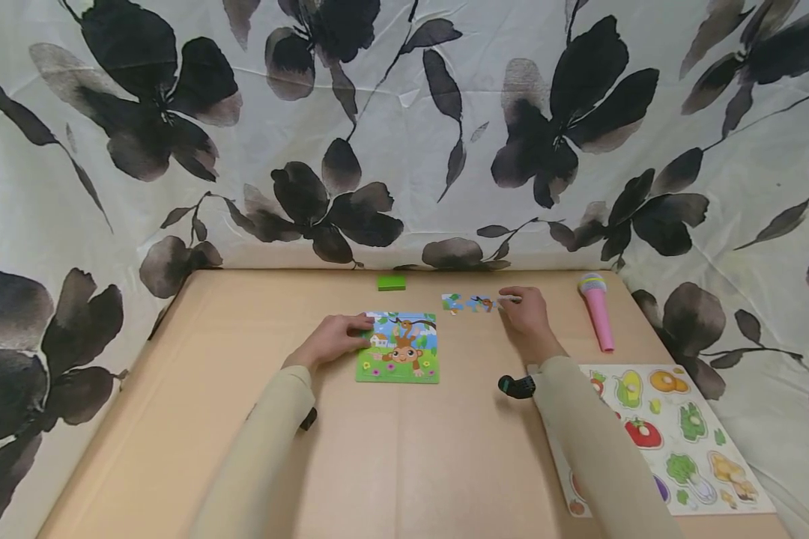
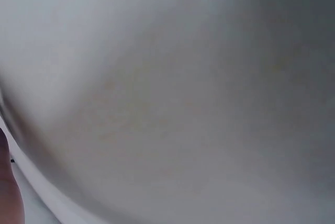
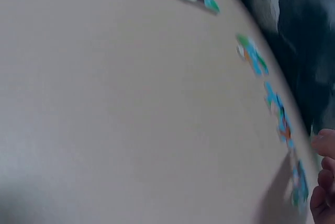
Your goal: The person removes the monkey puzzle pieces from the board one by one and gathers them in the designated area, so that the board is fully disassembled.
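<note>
A monkey jigsaw puzzle (image 1: 398,355) in a green frame lies mid-table. At its left edge is my left hand (image 1: 333,337), fingertips resting on the upper left side. The left wrist view is mostly a pale blur with a bit of finger at its edge. To the right of the puzzle, two loose puzzle pieces, one blue and green (image 1: 451,302) and one with a brown patch (image 1: 482,303), form a row. My right hand (image 1: 529,314) pinches another puzzle piece (image 3: 300,185) at the row's right end, partly hidden by fingers in the head view.
A small green block (image 1: 391,283) lies by the table's back edge. On the right is a pink toy microphone (image 1: 597,314). A white vegetable picture board (image 1: 708,471) lies partly under the right forearm. Floral cloth (image 1: 418,135) hangs behind the table.
</note>
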Demonstrator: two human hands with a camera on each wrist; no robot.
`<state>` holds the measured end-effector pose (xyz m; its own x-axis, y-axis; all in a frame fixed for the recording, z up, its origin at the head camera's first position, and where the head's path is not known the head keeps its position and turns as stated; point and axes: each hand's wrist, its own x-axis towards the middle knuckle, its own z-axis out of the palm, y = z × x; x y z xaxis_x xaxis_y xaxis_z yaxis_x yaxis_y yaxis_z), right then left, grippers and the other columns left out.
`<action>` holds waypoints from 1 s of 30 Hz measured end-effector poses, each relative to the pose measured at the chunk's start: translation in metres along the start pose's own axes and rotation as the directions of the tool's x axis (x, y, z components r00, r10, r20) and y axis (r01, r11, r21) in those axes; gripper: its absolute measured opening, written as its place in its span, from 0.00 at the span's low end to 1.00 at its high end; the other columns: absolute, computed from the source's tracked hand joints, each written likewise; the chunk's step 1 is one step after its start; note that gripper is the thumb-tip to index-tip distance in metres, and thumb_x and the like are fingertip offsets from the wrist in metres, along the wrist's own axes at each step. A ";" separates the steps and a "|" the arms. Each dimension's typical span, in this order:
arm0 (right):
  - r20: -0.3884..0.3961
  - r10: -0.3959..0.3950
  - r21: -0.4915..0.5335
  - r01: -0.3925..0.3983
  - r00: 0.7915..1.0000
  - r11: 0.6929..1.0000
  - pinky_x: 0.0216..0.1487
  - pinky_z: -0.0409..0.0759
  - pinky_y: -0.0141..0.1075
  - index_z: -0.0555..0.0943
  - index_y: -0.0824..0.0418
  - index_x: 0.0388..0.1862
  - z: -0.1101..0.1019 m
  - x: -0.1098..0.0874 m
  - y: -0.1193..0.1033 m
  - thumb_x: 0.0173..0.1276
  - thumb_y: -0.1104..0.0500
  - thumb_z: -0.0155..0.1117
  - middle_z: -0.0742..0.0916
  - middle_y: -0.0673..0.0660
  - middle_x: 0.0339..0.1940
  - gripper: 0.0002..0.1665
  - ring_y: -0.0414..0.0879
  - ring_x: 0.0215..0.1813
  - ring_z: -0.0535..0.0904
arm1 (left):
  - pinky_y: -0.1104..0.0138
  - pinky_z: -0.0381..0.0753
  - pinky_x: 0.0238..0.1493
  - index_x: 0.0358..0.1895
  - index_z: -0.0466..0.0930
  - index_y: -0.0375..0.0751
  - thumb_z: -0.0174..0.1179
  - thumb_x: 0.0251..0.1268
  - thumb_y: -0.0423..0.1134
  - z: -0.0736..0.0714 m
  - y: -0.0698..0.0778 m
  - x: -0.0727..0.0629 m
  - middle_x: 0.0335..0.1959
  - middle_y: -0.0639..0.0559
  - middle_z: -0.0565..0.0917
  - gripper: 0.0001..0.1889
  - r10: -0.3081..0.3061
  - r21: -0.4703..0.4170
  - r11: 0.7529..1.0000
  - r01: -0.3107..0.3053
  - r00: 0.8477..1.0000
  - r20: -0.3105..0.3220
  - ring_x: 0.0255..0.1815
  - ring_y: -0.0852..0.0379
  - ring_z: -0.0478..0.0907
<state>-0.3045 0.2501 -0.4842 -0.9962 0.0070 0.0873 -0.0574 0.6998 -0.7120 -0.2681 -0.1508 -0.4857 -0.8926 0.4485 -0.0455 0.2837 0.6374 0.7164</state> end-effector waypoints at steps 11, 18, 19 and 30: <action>0.257 -0.033 0.223 -0.026 0.966 0.974 0.42 0.80 0.40 0.79 0.63 0.61 0.055 -0.023 -0.074 0.75 0.56 0.56 0.81 0.59 0.59 0.20 0.54 0.52 0.79 | 0.56 0.58 0.73 0.60 0.80 0.38 0.67 0.63 0.37 0.001 -0.004 -0.006 0.66 0.52 0.75 0.22 -0.050 -0.106 0.993 0.049 0.999 -0.009 0.73 0.52 0.63; 0.374 -0.118 0.259 0.018 0.920 0.966 0.51 0.80 0.41 0.79 0.61 0.61 0.098 -0.043 -0.115 0.74 0.56 0.58 0.84 0.56 0.54 0.20 0.50 0.52 0.80 | 0.56 0.56 0.74 0.60 0.80 0.38 0.67 0.62 0.38 0.003 -0.002 -0.006 0.68 0.52 0.73 0.23 -0.033 -0.086 0.996 0.035 0.999 0.028 0.74 0.53 0.60; 0.383 -0.111 0.261 0.008 0.917 0.965 0.52 0.80 0.41 0.79 0.61 0.61 0.103 -0.044 -0.118 0.74 0.56 0.59 0.84 0.55 0.52 0.19 0.49 0.52 0.80 | 0.56 0.56 0.74 0.61 0.80 0.38 0.67 0.62 0.39 0.003 -0.003 -0.005 0.68 0.52 0.73 0.23 -0.027 -0.077 0.997 0.029 0.999 0.031 0.74 0.53 0.60; 0.434 -0.049 0.252 -0.069 0.900 0.965 0.42 0.80 0.37 0.79 0.57 0.61 0.129 -0.050 -0.130 0.73 0.54 0.60 0.84 0.52 0.51 0.19 0.45 0.47 0.81 | 0.55 0.58 0.73 0.60 0.79 0.34 0.67 0.62 0.37 0.004 -0.003 -0.007 0.67 0.49 0.74 0.23 0.026 -0.046 0.999 -0.025 0.999 0.029 0.74 0.50 0.60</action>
<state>-0.2561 0.0663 -0.4861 -0.9220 -0.3380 -0.1891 -0.0033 0.4949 -0.8689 -0.2614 -0.1532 -0.4898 -0.8744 0.4829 -0.0465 0.2898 0.5967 0.7483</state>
